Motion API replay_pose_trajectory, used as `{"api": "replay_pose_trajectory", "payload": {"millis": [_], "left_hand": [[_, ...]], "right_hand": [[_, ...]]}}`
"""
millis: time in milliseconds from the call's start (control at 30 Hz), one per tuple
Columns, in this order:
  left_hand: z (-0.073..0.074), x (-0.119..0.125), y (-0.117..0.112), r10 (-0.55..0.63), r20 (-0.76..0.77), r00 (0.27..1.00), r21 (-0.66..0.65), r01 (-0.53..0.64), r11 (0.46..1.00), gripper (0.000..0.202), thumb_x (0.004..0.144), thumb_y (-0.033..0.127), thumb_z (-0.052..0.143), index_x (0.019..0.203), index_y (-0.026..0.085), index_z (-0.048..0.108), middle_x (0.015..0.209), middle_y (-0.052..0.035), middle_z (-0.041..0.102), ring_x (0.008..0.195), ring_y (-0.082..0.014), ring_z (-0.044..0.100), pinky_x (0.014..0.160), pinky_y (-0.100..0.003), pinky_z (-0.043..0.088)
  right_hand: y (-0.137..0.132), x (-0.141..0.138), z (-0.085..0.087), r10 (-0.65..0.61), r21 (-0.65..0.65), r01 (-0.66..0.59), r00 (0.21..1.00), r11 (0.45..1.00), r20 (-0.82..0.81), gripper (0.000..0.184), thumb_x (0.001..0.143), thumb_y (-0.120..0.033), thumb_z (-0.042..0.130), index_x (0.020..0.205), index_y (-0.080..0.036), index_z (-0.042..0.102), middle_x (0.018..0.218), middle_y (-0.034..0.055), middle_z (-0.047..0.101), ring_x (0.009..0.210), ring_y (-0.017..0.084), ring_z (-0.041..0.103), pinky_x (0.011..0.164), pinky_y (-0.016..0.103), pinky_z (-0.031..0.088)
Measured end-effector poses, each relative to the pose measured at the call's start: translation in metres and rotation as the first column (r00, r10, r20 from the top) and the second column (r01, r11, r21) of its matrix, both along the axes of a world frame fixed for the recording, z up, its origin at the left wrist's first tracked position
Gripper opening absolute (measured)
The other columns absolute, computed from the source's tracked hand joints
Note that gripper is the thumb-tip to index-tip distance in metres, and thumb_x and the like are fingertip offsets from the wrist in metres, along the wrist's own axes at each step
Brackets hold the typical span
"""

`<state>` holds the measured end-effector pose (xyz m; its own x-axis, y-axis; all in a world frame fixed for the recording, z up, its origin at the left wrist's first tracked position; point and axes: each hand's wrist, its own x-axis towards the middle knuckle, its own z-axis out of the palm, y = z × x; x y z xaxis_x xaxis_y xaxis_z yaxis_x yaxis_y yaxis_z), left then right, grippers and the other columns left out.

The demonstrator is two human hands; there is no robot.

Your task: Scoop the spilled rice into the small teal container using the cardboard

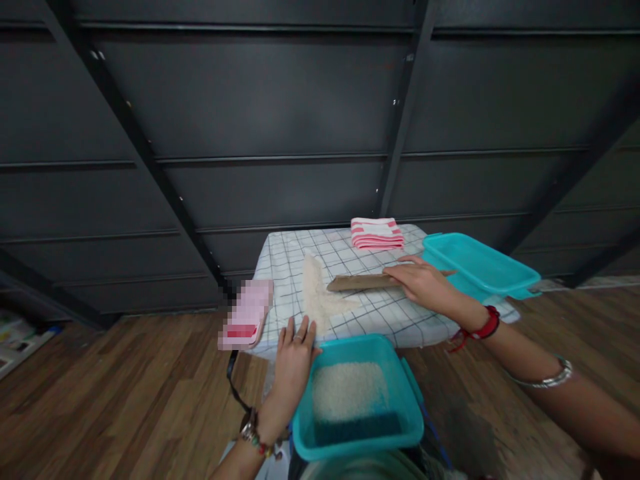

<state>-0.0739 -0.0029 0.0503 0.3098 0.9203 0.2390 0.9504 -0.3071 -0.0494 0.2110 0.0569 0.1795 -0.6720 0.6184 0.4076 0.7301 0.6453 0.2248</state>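
My left hand [294, 357] rests flat, fingers stretched out, on the near edge of the checked tablecloth [285, 257], beside a teal container [305, 427] partly filled with rice [350, 390]. My right hand [424, 280] presses down on a long brown strip, perhaps a ruler [357, 283], lying across the cloth. The strip's left end meets a pile of spilled rice [316, 293] spread on the cloth.
A teal lid [477, 263] lies at the table's right edge. A folded red-and-white striped cloth [376, 233] sits at the far side. A blurred pink object [246, 315] sits at the table's left corner. Wooden floor and a dark panelled wall surround the table.
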Motion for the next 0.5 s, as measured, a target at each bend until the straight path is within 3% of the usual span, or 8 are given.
{"api": "replay_pose_trajectory", "payload": {"millis": [167,500], "left_hand": [[0.006,0.001,-0.001,0.004,-0.022,1.0,-0.02,-0.004,1.0,0.045,0.085,0.022,0.056,0.13,0.022,0.052,0.134,-0.0116,0.054,0.125,-0.0339,0.047,0.097,-0.05,0.044],[0.013,0.004,-0.003,0.023,-0.024,0.999,-0.068,-0.025,0.997,0.046,0.086,0.02,0.053,0.132,0.02,0.05,0.138,-0.0122,0.05,0.127,-0.0341,0.044,0.1,-0.05,0.041]], "right_hand": [[-0.006,0.0,-0.006,-0.152,0.014,0.151,0.987,0.988,0.049,0.037,0.07,0.003,0.04,0.094,-0.012,0.065,0.082,0.0092,0.072,0.075,0.02,0.064,0.084,0.036,0.043],[-0.044,-0.021,-0.021,0.001,0.143,-0.004,1.0,0.99,0.015,0.038,0.071,0.005,0.036,0.087,-0.015,0.065,0.075,0.0058,0.07,0.068,0.017,0.062,0.084,0.033,0.043]]}}
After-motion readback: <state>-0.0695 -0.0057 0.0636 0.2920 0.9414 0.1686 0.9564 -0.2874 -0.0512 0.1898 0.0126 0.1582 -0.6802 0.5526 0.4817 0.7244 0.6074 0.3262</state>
